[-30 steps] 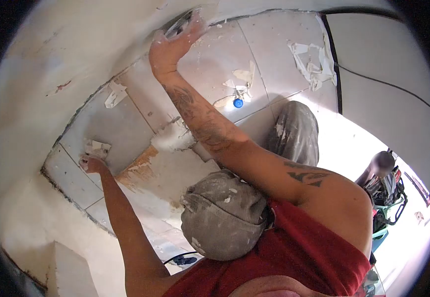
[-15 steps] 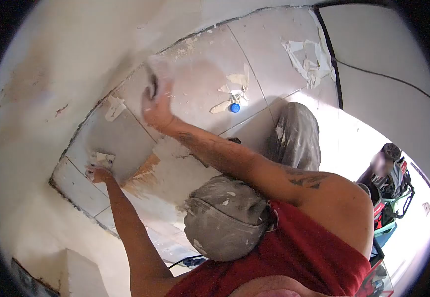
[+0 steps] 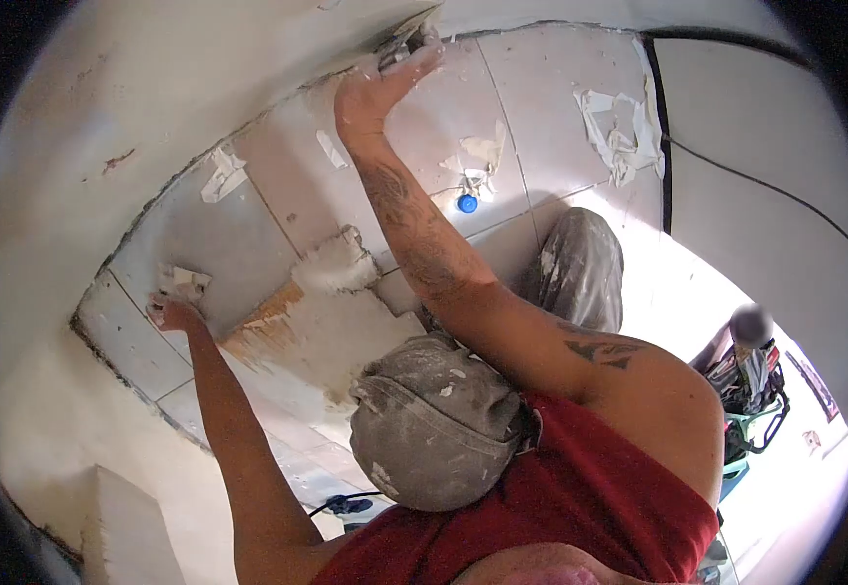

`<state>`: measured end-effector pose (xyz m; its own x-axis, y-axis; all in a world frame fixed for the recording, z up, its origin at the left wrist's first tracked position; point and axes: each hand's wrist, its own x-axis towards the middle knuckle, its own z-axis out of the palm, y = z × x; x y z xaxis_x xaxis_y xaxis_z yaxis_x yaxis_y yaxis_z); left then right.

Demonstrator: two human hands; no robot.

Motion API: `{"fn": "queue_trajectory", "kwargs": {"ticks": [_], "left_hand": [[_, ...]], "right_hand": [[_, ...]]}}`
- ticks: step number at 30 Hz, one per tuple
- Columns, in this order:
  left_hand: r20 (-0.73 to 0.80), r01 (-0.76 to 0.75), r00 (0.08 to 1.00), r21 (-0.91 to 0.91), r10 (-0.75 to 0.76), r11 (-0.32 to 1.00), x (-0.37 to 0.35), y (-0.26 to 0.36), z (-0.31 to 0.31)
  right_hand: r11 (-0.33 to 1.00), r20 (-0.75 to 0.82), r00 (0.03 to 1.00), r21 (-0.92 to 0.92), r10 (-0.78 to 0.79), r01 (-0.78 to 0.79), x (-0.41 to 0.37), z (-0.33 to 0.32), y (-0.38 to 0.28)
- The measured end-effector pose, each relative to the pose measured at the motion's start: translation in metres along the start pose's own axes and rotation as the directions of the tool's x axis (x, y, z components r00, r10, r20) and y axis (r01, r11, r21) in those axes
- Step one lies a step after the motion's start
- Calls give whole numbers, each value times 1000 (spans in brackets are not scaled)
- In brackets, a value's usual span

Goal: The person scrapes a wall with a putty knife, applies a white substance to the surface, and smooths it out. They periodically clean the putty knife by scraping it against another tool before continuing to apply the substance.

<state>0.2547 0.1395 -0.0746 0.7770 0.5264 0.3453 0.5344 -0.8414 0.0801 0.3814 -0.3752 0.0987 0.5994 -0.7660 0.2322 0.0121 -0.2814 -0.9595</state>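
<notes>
My right hand [image 3: 385,83] reaches forward to the foot of the pale wall [image 3: 248,58]. Its fingers are closed around a grey putty knife [image 3: 402,49], whose blade meets the wall just above the floor edge; fingers hide part of it. Low on the left, my left hand [image 3: 175,314] is closed on a small flat plate [image 3: 185,283] with cream-coloured putty on it, held above the tiles. The plate's exact kind is hard to make out. Between the hands, a torn pale scrap [image 3: 224,175] lies on the tiled floor [image 3: 297,146] by the wall.
A blue cap [image 3: 468,204] lies near peeled scraps [image 3: 482,156]. More torn strips [image 3: 624,136] are farther right. A whitish sheet with a brown torn edge [image 3: 268,317] covers tiles before my knee [image 3: 433,419]. Tools in a green container [image 3: 755,424] stand at right, beside a grey panel [image 3: 746,146].
My right hand has swung forward and right, from over the tiles to the wall's base, with the putty knife. My left hand keeps about the same place; the view has shifted slightly.
</notes>
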Motion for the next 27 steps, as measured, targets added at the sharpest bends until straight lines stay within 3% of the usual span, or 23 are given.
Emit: {"fn": "queue_trajectory", "kwargs": {"ticks": [3,5,8,11,14,15,18,20,21,22,23,24,25,27], "left_hand": [[61,-300,950,453,307,839,-10,6,-8],[-41,-325,922,465,386,824,-12,28,-26],[-46,-226,966,336,256,914,-8,10,-7],[-78,-195,972,240,220,951,-6,6,-3],[-163,-291,903,447,397,846,-6,11,-10],[-177,-313,863,548,473,776,-5,13,-11],[0,-318,916,611,402,725,-9,3,-6],[-30,-241,962,363,270,900,-2,-8,8],[-15,-232,967,370,256,900,-4,-10,9],[0,-224,970,377,242,899,-7,-13,9],[37,-263,958,516,285,815,-8,-9,6],[73,-297,942,641,328,708,-9,-4,2],[85,-311,936,659,343,685,-8,-5,4],[162,-298,954,528,251,795,-2,-26,21]], "right_hand": [[985,15,999,-168,-35,37,-6,12,-4],[958,-64,996,-284,-62,41,-21,42,8],[961,-92,989,-262,-117,89,-38,60,-11],[966,30,985,-195,-170,173,-64,71,-12],[999,116,992,-10,-51,53,-88,68,-28],[996,187,978,-1,-91,93,-96,61,-30],[988,422,907,144,-11,-55,-94,18,-37],[950,371,927,267,55,-163,-106,1,3],[883,340,821,-284,458,-375,-76,-7,-16],[877,237,881,-369,409,-308,-60,-20,-8],[849,131,926,-461,353,-258,-44,-34,1],[981,3,994,-156,-113,112,-42,-43,39],[990,20,995,-100,-98,99,-29,-47,39],[997,42,996,13,-74,74,-2,-47,27]]}}
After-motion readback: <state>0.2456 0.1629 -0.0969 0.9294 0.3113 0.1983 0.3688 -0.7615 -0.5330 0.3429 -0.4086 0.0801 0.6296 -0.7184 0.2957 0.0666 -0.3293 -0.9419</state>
